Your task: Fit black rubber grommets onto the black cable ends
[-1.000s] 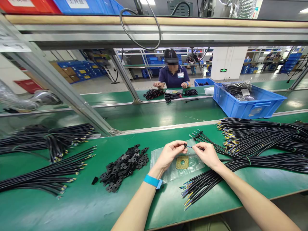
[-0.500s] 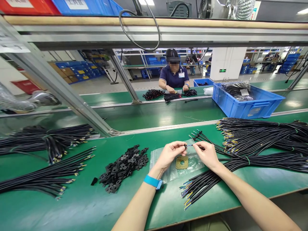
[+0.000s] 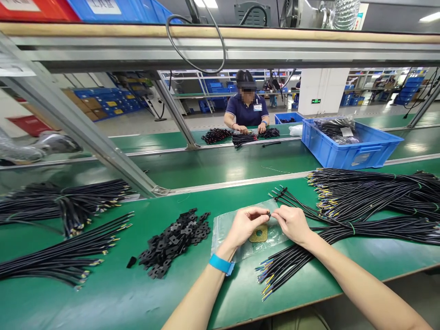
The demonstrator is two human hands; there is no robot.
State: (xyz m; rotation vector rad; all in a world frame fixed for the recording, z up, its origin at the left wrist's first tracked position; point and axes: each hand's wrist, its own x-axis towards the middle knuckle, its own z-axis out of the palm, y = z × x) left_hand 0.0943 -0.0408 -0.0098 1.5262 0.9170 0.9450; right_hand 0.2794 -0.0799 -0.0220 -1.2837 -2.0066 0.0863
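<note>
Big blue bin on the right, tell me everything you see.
The big blue bin looks like plastic: open-topped, with flaring walls, a broad rim and a pale label on its near side. It stands upright on the green surface beyond the metal rail. Inside lie clear plastic bags of something dark, one bearing a white label. Neither the left hand nor the right hand touches it.
</note>
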